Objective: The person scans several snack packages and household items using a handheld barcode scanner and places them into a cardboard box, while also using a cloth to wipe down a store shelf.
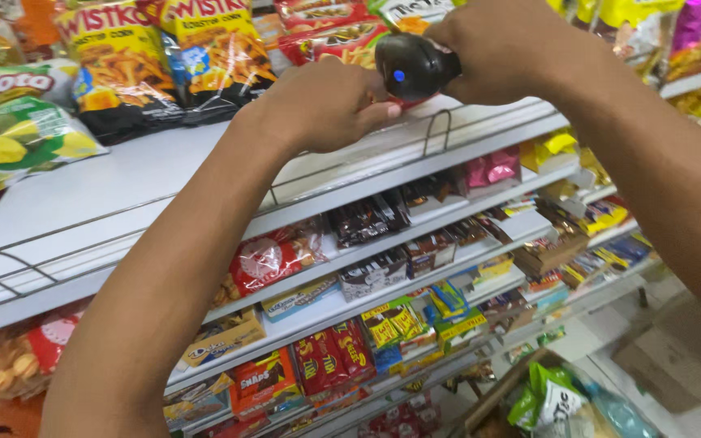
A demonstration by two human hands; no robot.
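The black handheld scanner, with a small blue light glowing on its body, is sitting at the front edge of the top shelf, held up near the red snack bag behind it. The right hand is wrapping closed around the scanner from the right. The left hand is curling its fingers against the shelf's front strip just below the scanner; whether it is pinching anything cannot be determined. The top shelf is carrying yellow chip bags at the back and a green bag at the left, behind a wire rail. Lower shelves are holding red packets and dark wrapped bars in rows.
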